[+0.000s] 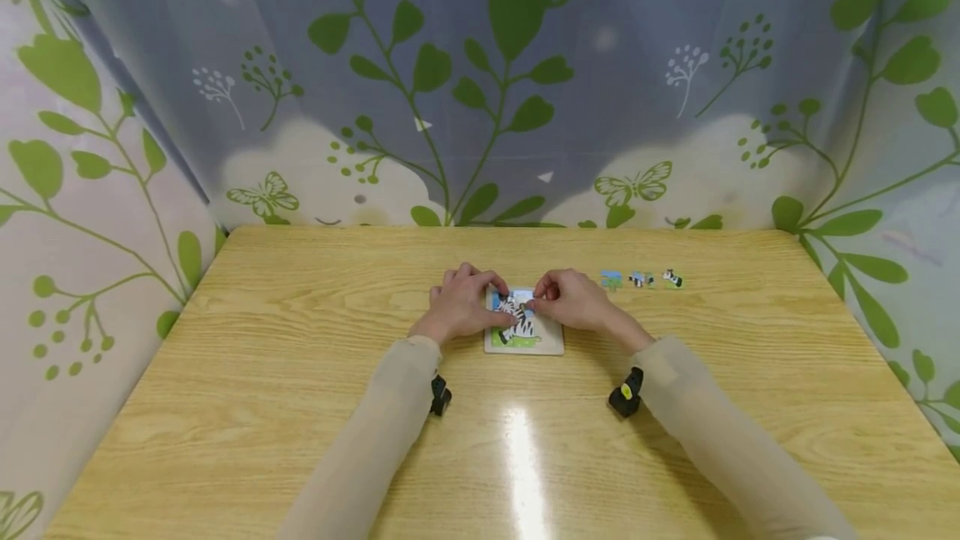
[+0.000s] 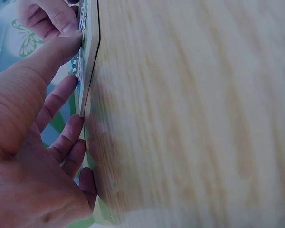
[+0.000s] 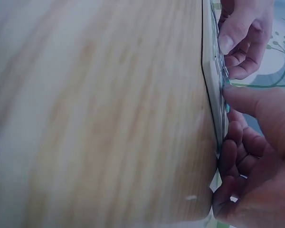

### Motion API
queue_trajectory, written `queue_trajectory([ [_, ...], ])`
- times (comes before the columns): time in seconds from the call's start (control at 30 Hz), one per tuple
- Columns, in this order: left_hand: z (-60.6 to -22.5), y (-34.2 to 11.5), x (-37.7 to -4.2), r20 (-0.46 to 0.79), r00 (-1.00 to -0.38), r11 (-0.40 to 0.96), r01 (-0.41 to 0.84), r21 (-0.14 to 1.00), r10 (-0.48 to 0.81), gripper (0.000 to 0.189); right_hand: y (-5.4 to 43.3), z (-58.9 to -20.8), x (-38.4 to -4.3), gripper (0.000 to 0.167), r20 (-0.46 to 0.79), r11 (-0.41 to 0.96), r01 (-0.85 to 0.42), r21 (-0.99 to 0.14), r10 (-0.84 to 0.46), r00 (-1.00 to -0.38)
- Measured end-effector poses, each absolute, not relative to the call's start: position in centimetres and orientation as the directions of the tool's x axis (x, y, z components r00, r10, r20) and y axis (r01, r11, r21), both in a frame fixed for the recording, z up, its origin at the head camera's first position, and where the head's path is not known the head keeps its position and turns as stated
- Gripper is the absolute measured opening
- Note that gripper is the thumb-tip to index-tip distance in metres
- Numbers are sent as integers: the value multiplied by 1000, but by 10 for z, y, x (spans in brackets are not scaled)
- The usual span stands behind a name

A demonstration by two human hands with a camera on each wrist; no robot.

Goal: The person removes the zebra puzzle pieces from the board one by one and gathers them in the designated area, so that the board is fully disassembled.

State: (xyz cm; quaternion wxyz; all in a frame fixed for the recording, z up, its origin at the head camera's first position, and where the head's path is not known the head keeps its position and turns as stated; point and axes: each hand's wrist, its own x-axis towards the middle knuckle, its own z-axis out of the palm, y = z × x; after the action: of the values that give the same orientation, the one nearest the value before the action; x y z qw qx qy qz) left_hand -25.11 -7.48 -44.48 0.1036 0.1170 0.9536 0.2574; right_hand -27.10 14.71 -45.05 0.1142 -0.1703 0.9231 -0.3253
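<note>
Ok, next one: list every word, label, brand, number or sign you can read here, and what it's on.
No readable text in any view.
Zebra puzzle and loose pieces: pictures, no lettering visible.
Curtain: printed leaves and butterflies, no lettering visible.
Black device at the right wrist: a yellow mark, too small to make out.

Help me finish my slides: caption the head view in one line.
Both hands work at a zebra puzzle on a wood-grain table, three loose pieces in a row to the right.
</note>
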Motion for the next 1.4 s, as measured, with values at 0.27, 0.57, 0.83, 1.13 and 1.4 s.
queue_trajectory([
  [0.27,-446,-75,-251,-142,-950,844,171,509,278,39,153,-455,-273,22,-76,663,-233,-712,-401,-913],
  [0.57,-444,-75,-250,-136,-950,840,175,513,281,39,154,-455,-274,17,-67,637,-265,-724,-448,-891],
  [0.83,-445,-75,-250,-136,-950,841,177,512,282,39,154,-452,-274,20,-93,668,-227,-709,-408,-908],
  [1.13,-446,-76,-251,-131,-951,843,176,509,278,40,155,-450,-274,13,-67,681,-282,-676,-438,-896],
  [1.4,-449,-75,-252,-125,-952,843,180,508,278,41,150,-448,-274,12,-94,686,-271,-675,-445,-891],
])
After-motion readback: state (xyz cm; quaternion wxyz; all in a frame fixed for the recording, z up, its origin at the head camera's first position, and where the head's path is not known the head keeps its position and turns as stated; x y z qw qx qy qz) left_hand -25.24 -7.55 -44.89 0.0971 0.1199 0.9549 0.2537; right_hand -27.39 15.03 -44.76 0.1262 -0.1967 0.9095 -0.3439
